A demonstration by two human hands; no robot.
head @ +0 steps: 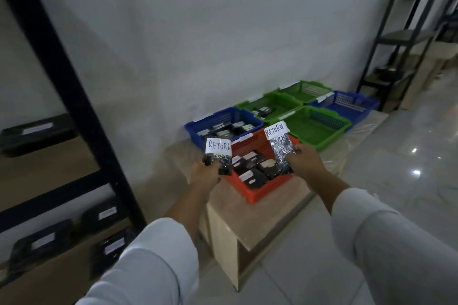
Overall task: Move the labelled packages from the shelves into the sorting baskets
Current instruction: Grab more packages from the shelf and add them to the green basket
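Observation:
My left hand point(206, 174) grips a small black package point(219, 155) with a white label reading RETURN, held upright at the left edge of the red basket point(257, 192). My right hand point(305, 162) holds a second black shiny package point(281, 148), also labelled RETURN, above the red basket's right side. The red basket holds several black labelled packages. Behind it stand a blue basket point(198, 134) with several packages, a green basket point(250, 104) with a few packages, and further baskets. More black packages point(37, 131) lie on the shelves at the left.
The baskets sit on a low wooden bench point(228, 228) covered with clear plastic, against a white wall. A black metal shelf frame point(62, 77) stands close at the left. Other green baskets point(319, 129) and a blue basket point(347, 104) appear empty. Another dark rack point(401, 39) stands far right on a glossy tiled floor.

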